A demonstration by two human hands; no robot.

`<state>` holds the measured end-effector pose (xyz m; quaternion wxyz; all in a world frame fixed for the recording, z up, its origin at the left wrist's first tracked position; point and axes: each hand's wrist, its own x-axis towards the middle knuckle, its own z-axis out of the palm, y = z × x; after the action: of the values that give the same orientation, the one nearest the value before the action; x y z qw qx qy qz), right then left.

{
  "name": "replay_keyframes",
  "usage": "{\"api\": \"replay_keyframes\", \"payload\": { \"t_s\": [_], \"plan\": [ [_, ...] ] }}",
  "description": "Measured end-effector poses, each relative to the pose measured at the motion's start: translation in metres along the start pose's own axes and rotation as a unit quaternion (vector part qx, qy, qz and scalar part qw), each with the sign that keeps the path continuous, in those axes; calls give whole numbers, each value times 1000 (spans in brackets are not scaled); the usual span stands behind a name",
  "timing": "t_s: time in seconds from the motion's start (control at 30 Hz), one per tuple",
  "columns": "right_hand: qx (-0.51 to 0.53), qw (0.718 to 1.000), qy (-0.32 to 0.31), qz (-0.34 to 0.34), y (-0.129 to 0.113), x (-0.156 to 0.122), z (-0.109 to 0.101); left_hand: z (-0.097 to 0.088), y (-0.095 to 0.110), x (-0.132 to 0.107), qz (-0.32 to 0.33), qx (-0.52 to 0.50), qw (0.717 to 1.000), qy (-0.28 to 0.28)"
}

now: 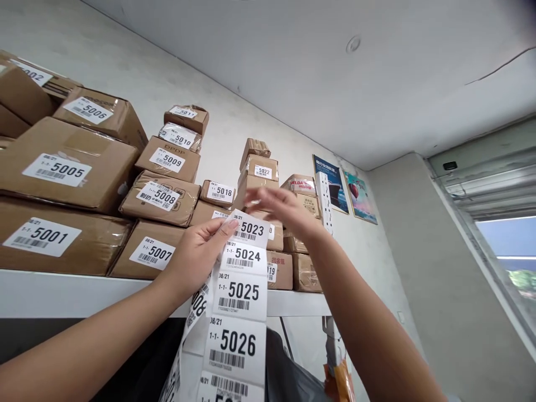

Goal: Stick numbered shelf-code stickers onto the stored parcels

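Observation:
My left hand (201, 248) pinches the top end of a long strip of white labels (240, 298) between thumb and fingers. The strip hangs down in front of me, printed with 5023, 5024, 5025, 5026 and barcodes. A second length of the strip (196, 307) hangs behind it, partly hidden and twisted. Just above the top label, my right hand (280, 209) reaches leftward, slightly blurred, its fingers apart with nothing visible in them. Behind it stands a stack of cardboard boxes, one labelled 5022 (262, 170); the fingers overlap this stack in view, and I cannot tell whether they touch it.
Labelled cardboard boxes (62, 167) fill the white shelf (104, 293), stacked several high. More boxes (307, 271) stand at its right end, beside a perforated white post (324, 204). Two posters (333, 181) hang on the wall. A window (511, 245) is at far right.

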<state>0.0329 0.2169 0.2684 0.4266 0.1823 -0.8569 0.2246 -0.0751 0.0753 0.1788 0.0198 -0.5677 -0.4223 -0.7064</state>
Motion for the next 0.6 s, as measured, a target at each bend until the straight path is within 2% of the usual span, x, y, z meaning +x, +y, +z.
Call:
{"api": "replay_keyframes", "payload": {
  "t_s": [0.03,0.07,0.2,0.33,0.43,0.6],
  "plan": [
    [24,999,-41,9,-5,-14,9,0,0,1,-4,1,1000,4],
    [32,999,-42,13,-8,-25,16,1,-1,1,-11,10,1000,7],
    [62,993,98,27,-6,-41,32,4,-6,3,-32,64,997,20],
    [149,970,181,60,-1,-39,36,10,-10,1,-2,83,994,64],
    [168,959,227,27,1,-40,45,12,-10,0,19,129,986,104],
    [121,956,264,-33,8,-38,62,8,-9,4,-14,73,993,87]
  ]
}}
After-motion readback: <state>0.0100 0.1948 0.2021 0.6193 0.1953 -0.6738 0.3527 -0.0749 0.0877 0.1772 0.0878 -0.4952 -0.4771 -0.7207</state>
